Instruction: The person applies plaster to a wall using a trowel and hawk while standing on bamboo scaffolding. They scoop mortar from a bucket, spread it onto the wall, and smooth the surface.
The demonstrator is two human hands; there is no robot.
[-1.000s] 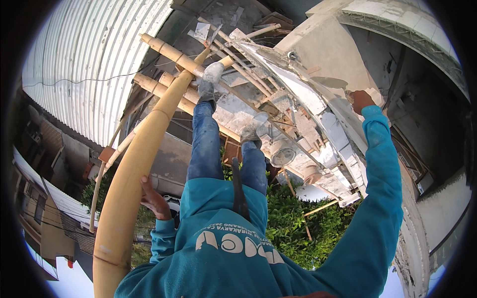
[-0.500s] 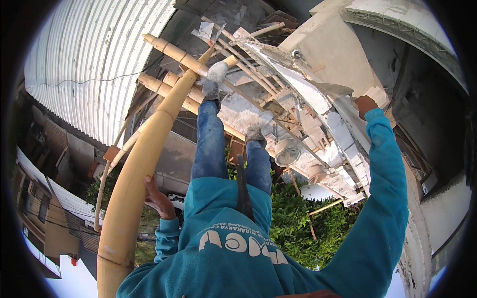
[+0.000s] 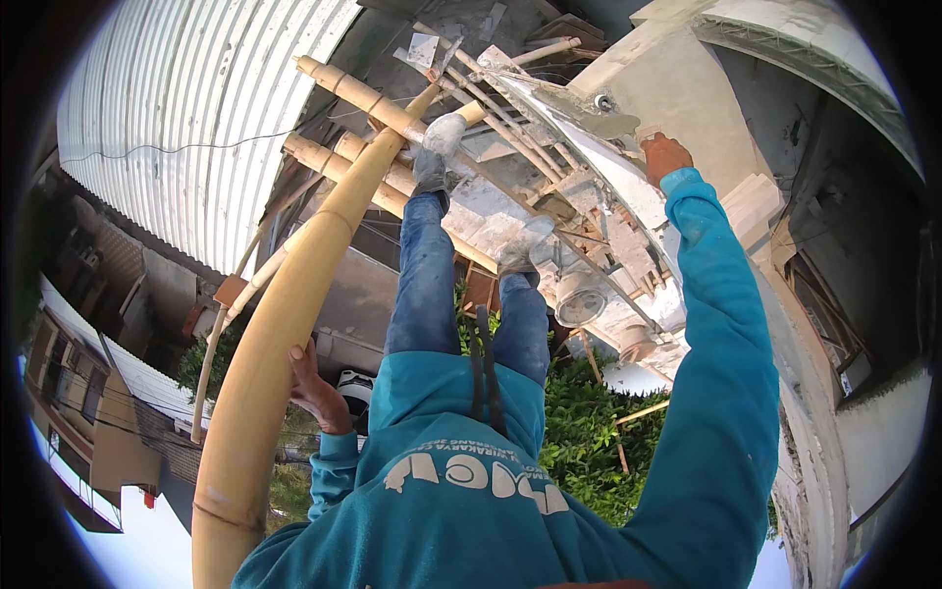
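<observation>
My right hand (image 3: 666, 160) is closed round the handle of a trowel, out over the top of a curved wall (image 3: 628, 187) at the right. The trowel's grey, mortar-smeared blade (image 3: 610, 124) points left, close to a smooth grey rendered surface (image 3: 677, 93). On the left, my left hand (image 3: 319, 395) grips the side of a thick, upright bamboo pole (image 3: 280, 309). Some of its fingers are hidden by the pole. Both sleeves are teal.
My dusty shoes (image 3: 432, 162) stand on bamboo crosspieces (image 3: 363, 98) high above ground. A mortar-caked bucket (image 3: 581, 302) sits right of my feet, near rubble and broken blocks. A corrugated roof (image 3: 196, 118) fills the upper left. Green shrubs (image 3: 613, 432) grow below.
My right hand has moved left and away from me along the wall with the trowel. My left hand stays on the bamboo pole. The whole view has shifted slightly.
</observation>
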